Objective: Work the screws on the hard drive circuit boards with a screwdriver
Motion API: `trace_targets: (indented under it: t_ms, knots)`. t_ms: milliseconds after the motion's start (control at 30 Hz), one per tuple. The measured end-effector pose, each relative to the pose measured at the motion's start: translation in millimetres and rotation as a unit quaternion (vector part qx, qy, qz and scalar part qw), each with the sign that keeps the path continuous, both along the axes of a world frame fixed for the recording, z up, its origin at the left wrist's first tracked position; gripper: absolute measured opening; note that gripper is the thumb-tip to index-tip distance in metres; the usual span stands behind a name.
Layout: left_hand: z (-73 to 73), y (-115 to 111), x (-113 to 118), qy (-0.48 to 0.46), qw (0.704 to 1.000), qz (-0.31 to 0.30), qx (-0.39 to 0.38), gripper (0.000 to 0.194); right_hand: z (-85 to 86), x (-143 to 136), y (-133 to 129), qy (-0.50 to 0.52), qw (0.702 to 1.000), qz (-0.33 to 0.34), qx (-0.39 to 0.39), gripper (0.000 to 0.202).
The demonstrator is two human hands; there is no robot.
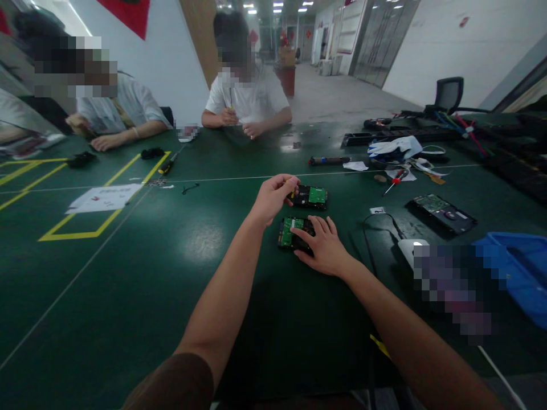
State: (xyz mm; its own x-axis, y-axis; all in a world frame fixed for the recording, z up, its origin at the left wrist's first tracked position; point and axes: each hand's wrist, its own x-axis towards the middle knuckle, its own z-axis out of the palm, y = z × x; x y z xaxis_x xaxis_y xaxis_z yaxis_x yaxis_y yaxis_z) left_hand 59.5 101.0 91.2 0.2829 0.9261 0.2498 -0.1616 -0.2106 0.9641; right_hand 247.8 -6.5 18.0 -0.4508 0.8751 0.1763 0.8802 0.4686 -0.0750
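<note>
Two hard drives with green circuit boards lie on the dark green table, one behind the other. My right hand (pixel 322 245) rests with spread fingers on the nearer drive (pixel 287 233), covering its right part. Over the left end of the farther drive (pixel 317 195) is my left hand (pixel 277 196), its thumb and fingers pinched together. Something small and yellow shows at those fingertips, too small to make out.
A third drive (pixel 444 215), a blue bin (pixel 517 273) and a red screwdriver (pixel 396 181) are at the right. Paper (pixel 105 198) and a yellow screwdriver (pixel 168 164) lie left. Two people sit across the table (pixel 141 296).
</note>
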Motion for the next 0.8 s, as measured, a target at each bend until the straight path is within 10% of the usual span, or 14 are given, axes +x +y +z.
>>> trace_targets:
  t_ms: [800]
  knots:
    - [-0.3, -19.4, -1.7, 0.039, 0.998, 0.017, 0.047, 0.031, -3.7, -2.3, -6.0, -0.013, 0.999, -0.002, 0.032, 0.061]
